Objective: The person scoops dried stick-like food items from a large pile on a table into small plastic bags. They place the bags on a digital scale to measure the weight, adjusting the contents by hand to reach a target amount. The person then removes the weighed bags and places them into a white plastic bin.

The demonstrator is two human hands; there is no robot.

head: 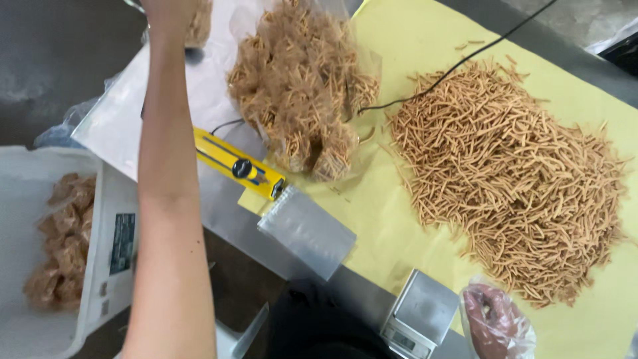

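My left arm reaches far up the frame. My left hand (pixel 166 10) is cut by the top edge and grips a small clear bag of snack sticks (pixel 199 25). Next to it lies a pile of filled clear bags (pixel 299 80) of the same thin brown sticks. My right hand (pixel 495 322), in a loose clear plastic glove, rests low at the bottom right beside a big loose heap of sticks (pixel 512 173) on a yellow sheet (pixel 399 40). Whether its fingers hold anything is not visible.
A yellow bar-shaped sealer (pixel 239 166) lies on a grey surface, an empty clear pouch (pixel 306 229) just below it. A small metal scale (pixel 419 312) sits at the bottom. A white tub (pixel 20 193) on the left holds packed bags. A black cable (pixel 458 65) crosses the sheet.
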